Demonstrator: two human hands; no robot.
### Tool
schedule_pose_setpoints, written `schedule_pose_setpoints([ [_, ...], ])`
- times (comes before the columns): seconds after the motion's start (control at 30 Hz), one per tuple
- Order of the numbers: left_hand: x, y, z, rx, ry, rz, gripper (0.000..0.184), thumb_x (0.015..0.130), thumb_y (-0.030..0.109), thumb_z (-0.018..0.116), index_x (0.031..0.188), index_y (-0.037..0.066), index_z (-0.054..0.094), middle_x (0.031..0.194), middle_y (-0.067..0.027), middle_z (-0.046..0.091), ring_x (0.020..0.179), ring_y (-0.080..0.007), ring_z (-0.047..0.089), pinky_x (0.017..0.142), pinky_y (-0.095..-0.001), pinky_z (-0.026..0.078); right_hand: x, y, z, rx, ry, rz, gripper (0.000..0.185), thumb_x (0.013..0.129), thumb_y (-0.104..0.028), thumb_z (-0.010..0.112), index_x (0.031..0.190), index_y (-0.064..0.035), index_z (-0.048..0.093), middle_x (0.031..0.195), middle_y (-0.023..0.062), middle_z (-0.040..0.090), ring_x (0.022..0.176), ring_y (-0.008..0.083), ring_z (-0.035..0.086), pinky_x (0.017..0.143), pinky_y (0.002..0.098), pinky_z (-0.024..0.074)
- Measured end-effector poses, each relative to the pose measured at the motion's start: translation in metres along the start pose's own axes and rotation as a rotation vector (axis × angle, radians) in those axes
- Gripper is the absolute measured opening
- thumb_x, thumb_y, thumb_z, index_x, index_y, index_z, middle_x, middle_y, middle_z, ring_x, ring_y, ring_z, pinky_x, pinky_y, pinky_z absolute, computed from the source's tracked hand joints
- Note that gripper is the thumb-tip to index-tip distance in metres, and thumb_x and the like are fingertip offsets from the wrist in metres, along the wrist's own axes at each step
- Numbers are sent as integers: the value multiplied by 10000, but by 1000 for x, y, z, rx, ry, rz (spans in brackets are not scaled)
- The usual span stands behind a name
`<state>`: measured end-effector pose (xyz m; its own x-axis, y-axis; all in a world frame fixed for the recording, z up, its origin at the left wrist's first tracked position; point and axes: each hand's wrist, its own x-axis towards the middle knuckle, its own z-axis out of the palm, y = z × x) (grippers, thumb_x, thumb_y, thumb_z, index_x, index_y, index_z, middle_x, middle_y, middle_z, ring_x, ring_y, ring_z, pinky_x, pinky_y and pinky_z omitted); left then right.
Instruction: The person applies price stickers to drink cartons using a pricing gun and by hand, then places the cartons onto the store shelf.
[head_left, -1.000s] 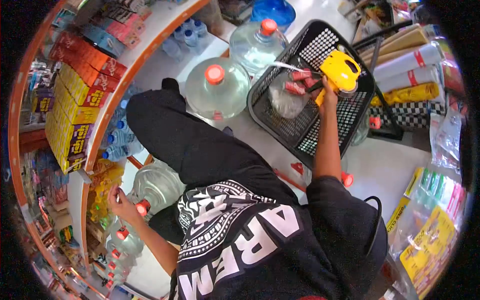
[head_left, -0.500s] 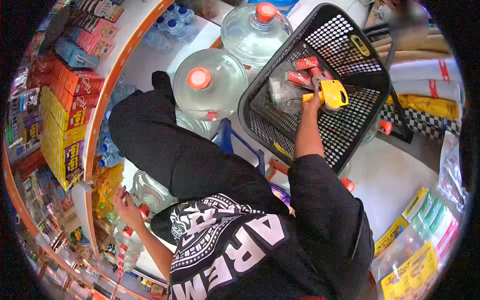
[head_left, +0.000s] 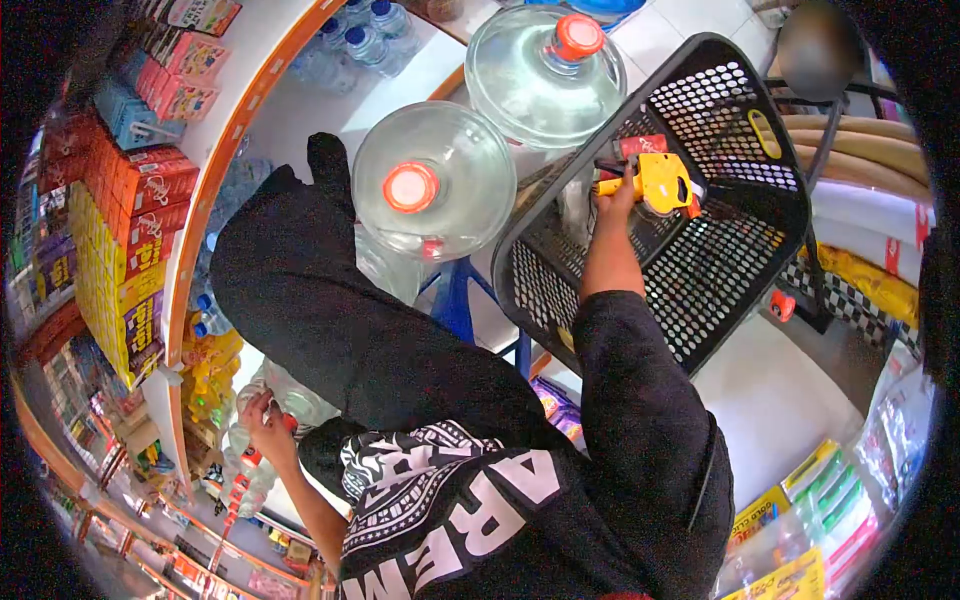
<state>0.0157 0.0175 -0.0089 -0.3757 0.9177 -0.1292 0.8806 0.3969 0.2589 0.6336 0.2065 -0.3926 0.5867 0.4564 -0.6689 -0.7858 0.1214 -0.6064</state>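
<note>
My right hand (head_left: 617, 200) is wrapped round the handle of a yellow tape dispenser (head_left: 662, 183), held inside a black perforated basket (head_left: 700, 270). Beside it in the basket lie a red item (head_left: 640, 146) and a clear plastic bag (head_left: 575, 205), partly hidden by the basket's side. Over on the left, my left hand (head_left: 266, 425) is raised near clear bottles with red caps, its fingers curled; whether it holds anything is too small to tell.
Two large water jugs (head_left: 435, 180) (head_left: 545, 75) stand left of the basket. A blue plastic stool (head_left: 455, 300) is below them. Shelves with yellow boxes (head_left: 105, 270) line the left. Rolled sheets (head_left: 860, 160) and packaged goods (head_left: 840, 490) are at the right.
The view has shifted. The tape dispenser in my right hand has gone lower into the basket and turned, its body now pointing right. My left hand's fingers look more curled.
</note>
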Motion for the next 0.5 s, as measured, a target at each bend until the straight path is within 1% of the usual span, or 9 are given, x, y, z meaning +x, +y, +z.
schedule_pose_setpoints([
  [0.1, 4, 2, 0, 26, -26, 7, 239, 790, -22, 524, 1020, 16, 575, 981, -120, 588, 937, -238, 554, 822, -326, 443, 1, 8, 4, 31, 8, -44, 189, 797, -306, 634, 887, -152, 572, 766, -8, 600, 656, 188, 582, 549, 343, 473],
  [0.2, 7, 3, -2, -41, -87, -112, 209, 798, 36, 558, 1002, 41, 603, 1081, -118, 520, 1024, -243, 501, 754, -324, 481, 0, 7, 3, 58, -11, -55, 162, 784, -269, 654, 876, -160, 579, 753, -15, 596, 644, 172, 579, 555, 335, 473],
  [0.23, 7, 0, -2, -41, -90, -114, 209, 798, 36, 558, 1002, 41, 603, 1081, -118, 520, 1024, -243, 501, 754, -324, 481, 0, 5, 3, 54, -9, -55, 162, 784, -269, 654, 876, -160, 579, 753, -15, 596, 644, 172, 579, 555, 335, 473],
  [0.33, 12, -15, -5, 132, -57, 126, 215, 797, 23, 553, 1005, 39, 602, 1086, -121, 513, 1022, -247, 500, 765, -314, 483, -7, -9, 12, -8, 3, -65, 157, 775, -248, 666, 866, -154, 578, 746, -18, 592, 653, 174, 580, 576, 342, 477],
  [0.37, 11, -14, -5, 127, -53, 124, 215, 797, 23, 553, 1005, 39, 602, 1086, -121, 513, 1022, -247, 500, 765, -314, 483, -12, -14, 15, -9, -2, -67, 157, 775, -248, 666, 866, -154, 578, 746, -18, 592, 653, 174, 580, 576, 342, 477],
  [0.47, 14, 9, -9, -4, -57, -84, 217, 794, -6, 535, 995, 32, 607, 1076, -126, 521, 1032, -249, 498, 803, -327, 468, -42, -36, 16, -55, -50, -33, 189, 803, -189, 624, 974, -120, 580, 875, 7, 628, 767, 185, 606, 664, 343, 501],
  [0.5, 14, 7, -9, -12, -50, -86, 217, 794, -6, 535, 995, 32, 607, 1076, -126, 521, 1032, -249, 498, 803, -327, 468, -56, -43, 16, -56, -61, -36, 189, 803, -189, 624, 974, -120, 580, 875, 7, 628, 767, 185, 606, 664, 343, 501],
])
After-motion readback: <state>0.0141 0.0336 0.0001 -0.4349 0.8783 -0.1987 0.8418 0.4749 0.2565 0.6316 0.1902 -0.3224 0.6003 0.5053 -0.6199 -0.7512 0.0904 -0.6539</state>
